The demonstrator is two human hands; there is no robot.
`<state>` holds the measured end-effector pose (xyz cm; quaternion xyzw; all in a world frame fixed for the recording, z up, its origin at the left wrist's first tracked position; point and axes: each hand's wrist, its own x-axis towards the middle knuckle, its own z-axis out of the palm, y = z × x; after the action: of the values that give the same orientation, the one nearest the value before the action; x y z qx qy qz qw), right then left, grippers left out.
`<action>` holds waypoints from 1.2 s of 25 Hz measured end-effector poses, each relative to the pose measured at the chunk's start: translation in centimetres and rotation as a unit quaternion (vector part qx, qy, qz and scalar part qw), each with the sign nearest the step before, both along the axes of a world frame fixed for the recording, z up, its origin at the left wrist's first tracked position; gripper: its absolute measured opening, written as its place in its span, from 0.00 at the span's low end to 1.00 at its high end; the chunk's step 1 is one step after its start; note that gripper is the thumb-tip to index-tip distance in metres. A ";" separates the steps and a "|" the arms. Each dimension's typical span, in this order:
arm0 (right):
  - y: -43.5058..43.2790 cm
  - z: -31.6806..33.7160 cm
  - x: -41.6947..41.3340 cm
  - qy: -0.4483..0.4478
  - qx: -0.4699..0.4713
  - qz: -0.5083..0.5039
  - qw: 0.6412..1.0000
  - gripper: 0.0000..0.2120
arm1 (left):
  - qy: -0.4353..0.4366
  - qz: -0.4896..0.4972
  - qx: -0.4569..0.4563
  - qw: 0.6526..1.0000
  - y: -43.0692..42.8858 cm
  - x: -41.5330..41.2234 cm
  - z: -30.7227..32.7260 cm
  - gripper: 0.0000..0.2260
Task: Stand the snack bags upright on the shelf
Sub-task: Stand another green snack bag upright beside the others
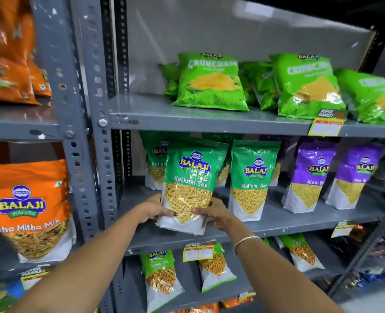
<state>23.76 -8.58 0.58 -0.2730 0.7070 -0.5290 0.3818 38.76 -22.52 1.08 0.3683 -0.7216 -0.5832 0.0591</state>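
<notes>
A green Ratlami Sev bag (192,186) stands upright at the front of the grey middle shelf (284,224), its base at the shelf's front edge. My left hand (152,210) grips its lower left side and my right hand (214,214) grips its lower right side. A second Ratlami Sev bag (252,179) stands upright just to its right. Another one (155,163) stands behind the held bag, partly hidden. Two purple Aloo Sev bags (311,177) stand further right.
Green Crunchem bags (211,82) lean on the upper shelf (164,119). Orange Mitha Mix bags (29,208) fill the left rack beyond the perforated upright post (101,154). Smaller green bags (160,274) stand on the lower shelf. Yellow price tags (198,253) hang from shelf edges.
</notes>
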 end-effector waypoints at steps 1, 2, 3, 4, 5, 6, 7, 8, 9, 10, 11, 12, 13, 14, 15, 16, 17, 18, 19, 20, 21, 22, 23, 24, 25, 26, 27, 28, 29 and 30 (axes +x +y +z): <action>-0.1 0.1 -0.2 0.015 -0.008 -0.011 1.000 0.10 | 0.014 0.003 -0.024 1.000 0.1 -0.1 0.0 0.21; -0.2 0.1 -0.4 0.025 -0.015 -0.020 0.999 0.15 | 0.023 0.010 -0.049 0.998 -0.1 -0.4 -0.3 0.26; -0.3 0.2 -0.7 0.036 -0.021 -0.024 0.999 0.20 | 0.024 0.015 -0.071 0.997 -0.2 -0.6 -0.4 0.32; -0.4 0.2 -0.8 0.047 -0.022 -0.026 0.998 0.22 | 0.028 0.023 -0.083 0.996 -0.6 -0.9 -1.0 0.36; -0.5 0.2 -1.0 0.057 -0.026 -0.025 0.998 0.24 | 0.035 0.030 -0.093 0.995 -0.9 -1.3 -1.4 0.37; -0.6 0.0 -1.2 0.067 -0.032 -0.023 0.997 0.25 | 0.037 0.040 -0.099 0.994 -0.3 -1.3 -1.1 0.36; -0.8 -0.2 -1.4 0.077 -0.043 -0.023 0.996 0.26 | 0.044 0.051 -0.103 0.992 0.3 -1.3 -0.8 0.34; -1.0 -0.5 -1.5 0.087 -0.055 -0.029 0.994 0.27 | 0.049 0.063 -0.106 0.991 0.8 -1.4 -0.9 0.32; -1.2 -0.9 -1.7 0.100 -0.064 -0.037 0.992 0.28 | 0.053 0.075 -0.115 0.989 1.0 -1.7 -1.1 0.32; -1.6 -1.3 -1.8 0.113 -0.070 -0.047 0.990 0.29 | 0.057 0.089 -0.129 0.986 1.2 -2.0 -1.5 0.33; -1.9 -1.7 -1.8 0.123 -0.074 -0.052 0.988 0.29 | 0.063 0.100 -0.141 0.983 1.3 -2.1 -1.9 0.34; -2.4 -2.2 -1.9 0.129 -0.079 -0.055 0.987 0.29 | 0.069 0.117 -0.149 0.979 1.2 -2.3 -2.5 0.35; -2.9 -2.7 -2.0 0.136 -0.087 -0.053 0.985 0.29 | 0.076 0.135 -0.151 0.976 1.2 -2.5 -3.0 0.33; -3.4 -3.2 -2.1 0.145 -0.093 -0.051 0.984 0.29 | 0.081 0.155 -0.149 0.973 1.2 -2.6 -3.4 0.32; -3.9 -3.8 -2.2 0.155 -0.095 -0.046 0.982 0.30 | 0.081 0.178 -0.144 0.970 1.1 -2.7 -4.0 0.30; -4.3 -4.4 -2.2 0.163 -0.094 -0.044 0.981 0.32 | 0.076 0.196 -0.139 0.968 1.2 -2.7 -4.5 0.29; -4.6 -4.9 -2.2 0.164 -0.089 -0.042 0.981 0.32 | 0.072 0.207 -0.139 0.966 1.5 -2.7 -4.8 0.28; -4.8 -5.5 -2.3 0.159 -0.083 -0.037 0.983 0.32 | 0.067 0.214 -0.139 0.965 1.5 -2.7 -5.3 0.27; -4.8 -5.9 -2.3 0.154 -0.078 -0.034 0.984 0.31 | 0.068 0.215 -0.138 0.964 1.6 -2.6 -5.6 0.27; -4.7 -6.3 -2.3 0.151 -0.073 -0.029 0.985 0.30 | 0.073 0.217 -0.131 0.965 1.7 -2.4 -6.0 0.28; -4.5 -6.4 -2.4 0.150 -0.067 -0.019 0.986 0.30 | 0.076 0.218 -0.127 0.965 1.6 -2.2 -6.3 0.29; -4.3 -6.6 -2.5 0.153 -0.059 -0.007 0.986 0.31 | 0.074 0.219 -0.124 0.965 1.5 -2.0 -6.5 0.30; -4.0 -6.7 -2.6 0.154 -0.045 0.007 0.987 0.31 | 0.072 0.217 -0.121 0.966 1.4 -1.9 -6.6 0.30; -3.8 -6.7 -2.8 0.156 -0.030 0.019 0.987 0.31 | 0.073 0.216 -0.116 0.967 1.4 -1.7 -6.8 0.30; -3.8 -6.7 -2.8 0.160 -0.015 0.024 0.987 0.30 | 0.074 0.216 -0.114 0.967 1.3 -1.6 -6.9 0.30; -3.9 -6.8 -2.9 0.166 -0.008 0.023 0.986 0.29 | 0.074 0.217 -0.112 0.967 1.1 -1.6 -7.2 0.29; -4.0 -6.8 -2.8 0.168 -0.005 0.017 0.986 0.29 | 0.072 0.220 -0.112 0.966 1.0 -1.5 -7.3 0.29; -4.2 -6.9 -2.6 0.169 -0.010 0.015 0.986 0.29 | 0.070 0.224 -0.113 0.965 1.0 -1.4 -7.4 0.29; -4.4 -7.0 -2.3 0.169 -0.013 0.015 0.985 0.29 | 0.069 0.227 -0.115 0.965 1.0 -1.1 -7.3 0.28; -4.6 -7.1 -2.1 0.169 -0.017 0.017 0.985 0.29 | 0.070 0.228 -0.116 0.964 1.0 -0.9 -7.3 0.28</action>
<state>21.67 -13.18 -6.56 -0.3769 0.7479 -0.4802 0.2608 37.90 -21.52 -6.26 0.4718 -0.6755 -0.4908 0.2832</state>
